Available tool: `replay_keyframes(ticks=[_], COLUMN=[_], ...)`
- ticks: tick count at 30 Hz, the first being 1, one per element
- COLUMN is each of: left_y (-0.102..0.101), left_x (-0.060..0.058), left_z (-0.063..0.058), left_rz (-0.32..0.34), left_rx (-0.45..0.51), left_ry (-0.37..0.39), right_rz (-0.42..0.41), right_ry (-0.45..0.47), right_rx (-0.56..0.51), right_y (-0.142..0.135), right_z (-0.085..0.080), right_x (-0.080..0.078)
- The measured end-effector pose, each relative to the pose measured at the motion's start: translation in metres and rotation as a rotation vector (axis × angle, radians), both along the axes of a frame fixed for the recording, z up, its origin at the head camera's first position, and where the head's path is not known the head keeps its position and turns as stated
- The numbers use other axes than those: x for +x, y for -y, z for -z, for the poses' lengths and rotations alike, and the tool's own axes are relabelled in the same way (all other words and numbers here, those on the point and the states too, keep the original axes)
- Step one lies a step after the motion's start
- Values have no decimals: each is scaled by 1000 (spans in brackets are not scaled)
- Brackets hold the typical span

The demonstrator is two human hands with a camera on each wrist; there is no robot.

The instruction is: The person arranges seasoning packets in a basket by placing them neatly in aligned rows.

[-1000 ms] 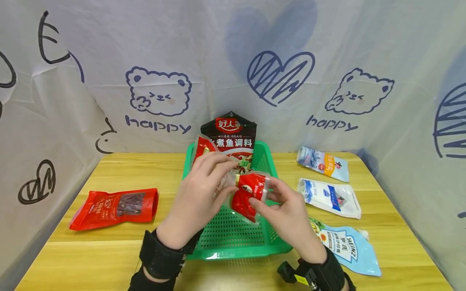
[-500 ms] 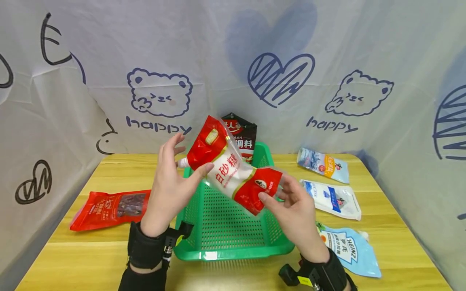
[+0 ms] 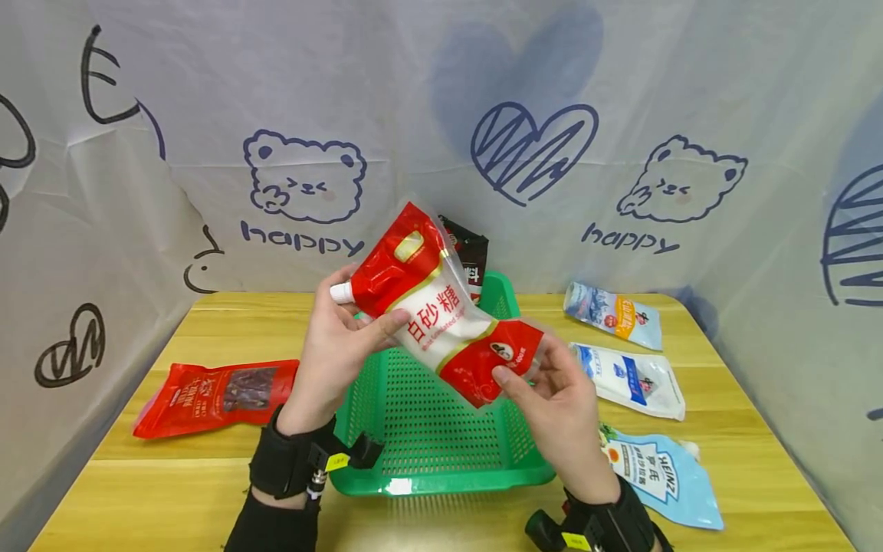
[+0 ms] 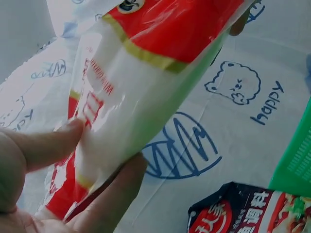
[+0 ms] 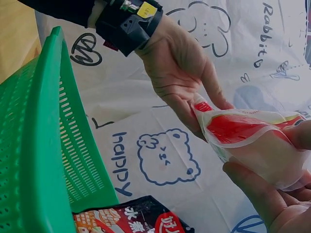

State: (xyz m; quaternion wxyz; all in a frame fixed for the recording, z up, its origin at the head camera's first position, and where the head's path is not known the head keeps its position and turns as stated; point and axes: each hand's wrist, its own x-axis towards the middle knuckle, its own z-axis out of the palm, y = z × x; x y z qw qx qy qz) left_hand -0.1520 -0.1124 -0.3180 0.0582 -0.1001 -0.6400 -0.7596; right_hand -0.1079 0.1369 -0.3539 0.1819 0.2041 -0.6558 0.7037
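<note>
A red and white pouch of white sugar [image 3: 441,310] with a white spout cap is held tilted above the green basket [image 3: 441,479]. My left hand [image 3: 338,337] grips its upper left part near the cap, thumb across the front. At the lower right end, my right hand [image 3: 559,406] pinches the red corner between thumb and fingers. The left wrist view shows the pouch [image 4: 126,82] between thumb and fingers of the left hand [image 4: 48,165]. Behind the pouch, a black seasoning packet [image 3: 472,253] stands in the basket, mostly hidden.
A red packet [image 3: 217,395] with a clear window lies left of the basket. On the right lie a blue and orange pouch [image 3: 614,314], a white and blue pouch [image 3: 628,379] and a light blue Heinz pouch [image 3: 662,475]. A printed cloth [image 3: 428,92] hangs behind the wooden table.
The sugar pouch has come up from the basket, its front turned to view. My left hand has shifted its hold to the cap end. The right hand has kept its corner.
</note>
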Motion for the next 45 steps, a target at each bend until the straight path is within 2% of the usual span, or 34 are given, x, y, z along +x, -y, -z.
replay_keyframes(ticks=[4,11,15,19,22,26,31,38,45], left_y=[-4,-5,-5,-7,-9,-14,-20,-30,-34], left_x=[0,4,7,10,11,13,18,22,23], left_z=[2,0,-2,-2,-3,-3,-2,-1,1], left_rz=[-38,-108,-152,-201,-232,-248,-211,-126,-108], left_rx=[30,30,19,-11,-67,-168,-248,-297,-350], left_ry=[-8,-47,-108,-197,-277,-345,-341,-371,-385], right_rz=[-13,-25,-64,-45,-9,0,-14,-27,53], right_ry=[1,88,78,1,-48,-43,16,51,23], right_rx=[19,78,78,104,161,244,354,413,471], right_y=[1,1,-5,-13,-19,-24,-22,-17,-14], right_z=[1,0,-2,-6,-9,-13,-13,-9,-4], right_x=[-2,-5,-6,-6,-6,-5,-5,-7,-8])
